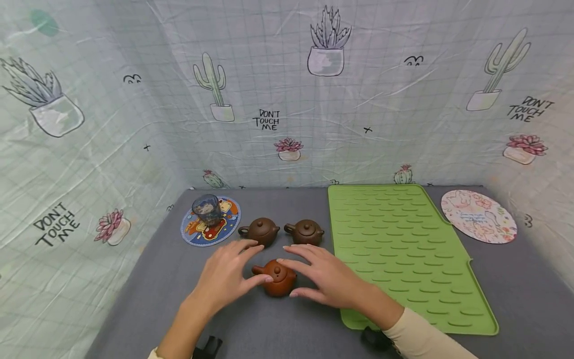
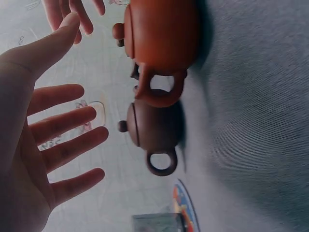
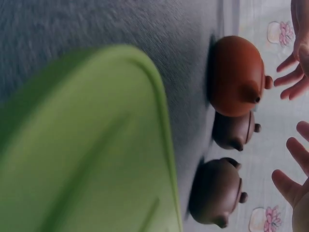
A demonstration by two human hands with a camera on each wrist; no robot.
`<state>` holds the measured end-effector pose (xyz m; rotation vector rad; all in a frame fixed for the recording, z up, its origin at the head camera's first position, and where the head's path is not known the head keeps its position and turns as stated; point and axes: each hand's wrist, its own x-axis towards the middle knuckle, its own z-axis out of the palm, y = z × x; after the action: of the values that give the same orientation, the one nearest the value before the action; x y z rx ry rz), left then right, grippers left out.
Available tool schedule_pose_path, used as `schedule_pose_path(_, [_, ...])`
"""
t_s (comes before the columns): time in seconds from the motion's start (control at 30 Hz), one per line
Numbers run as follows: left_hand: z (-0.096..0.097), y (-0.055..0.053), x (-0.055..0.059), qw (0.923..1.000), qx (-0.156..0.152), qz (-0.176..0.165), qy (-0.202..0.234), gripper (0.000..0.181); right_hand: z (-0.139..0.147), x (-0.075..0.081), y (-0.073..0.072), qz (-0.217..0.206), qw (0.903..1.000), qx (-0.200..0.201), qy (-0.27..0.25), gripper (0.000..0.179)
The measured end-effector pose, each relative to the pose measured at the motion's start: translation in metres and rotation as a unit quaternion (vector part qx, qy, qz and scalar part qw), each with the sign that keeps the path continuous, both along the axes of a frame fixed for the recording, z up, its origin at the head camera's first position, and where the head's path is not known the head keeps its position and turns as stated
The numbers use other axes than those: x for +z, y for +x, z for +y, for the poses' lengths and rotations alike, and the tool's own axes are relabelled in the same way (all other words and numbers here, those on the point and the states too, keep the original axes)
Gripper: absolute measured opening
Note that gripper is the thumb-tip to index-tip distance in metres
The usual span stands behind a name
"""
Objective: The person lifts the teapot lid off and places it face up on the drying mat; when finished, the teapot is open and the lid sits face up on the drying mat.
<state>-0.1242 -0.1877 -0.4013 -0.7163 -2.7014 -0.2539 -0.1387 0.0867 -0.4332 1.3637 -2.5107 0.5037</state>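
Red-brown teapot at lower centre, nothing grasped

In the head view, it stands upright on the grey desk. The left hand and right hand flank it, fingers spread and released. The left thumb overlaps its body and a right fingertip crosses near the lid, so contact is hard to judge here. It looks like unglazed clay: probably stiff, fairly light, not very slippery when dry, and apt to chip if knocked. Cradling the round belly from both sides seems safest; the handle at its left is another hold, with the lid steadied in case it is loose. Fingers cover lower edges of the left dark teapot and right dark teapot.

In the left wrist view, turned sideways, the teapot is at upper centre, cut off by the top edge. Its looped handle shows clearly, and the left hand is apart from it. The glass is cropped at the bottom.

In the right wrist view, the teapot sits at upper right, its spout foreshortened and its handle hidden. The right hand is cropped at the right edge, clear of the pot. The blurred green mat fills the lower left.
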Motion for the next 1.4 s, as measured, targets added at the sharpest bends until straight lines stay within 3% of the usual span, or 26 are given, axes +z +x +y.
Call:
schedule_pose_path(0.33, [0.000, 0.008, -0.022, 0.9997, 0.007, -0.018, 0.016, 0.066, -0.012, -0.015, 0.007, -0.020, 0.9996, 0.017, 0.012, 0.059])
schedule_pose_path(0.57, [0.001, 0.013, -0.032, 0.9983, 0.019, -0.052, 0.016, 0.064, -0.015, -0.019, 0.010, -0.040, 0.9989, 0.008, 0.020, 0.058])
schedule_pose_path(0.9, [0.004, 0.014, -0.037, 0.9968, 0.032, -0.073, 0.009, 0.059, -0.019, -0.017, 0.011, -0.035, 0.9983, 0.000, 0.047, 0.054])
schedule_pose_path(1.13, [0.007, 0.014, -0.038, 0.9961, 0.037, -0.077, 0.022, 0.055, -0.021, -0.018, 0.008, -0.009, 0.9995, 0.004, 0.031, 0.050])
schedule_pose_path(1.4, [0.009, 0.012, -0.040, 0.9973, 0.037, -0.060, 0.023, 0.054, -0.025, -0.018, 0.008, -0.005, 0.9997, -0.019, 0.012, 0.046])
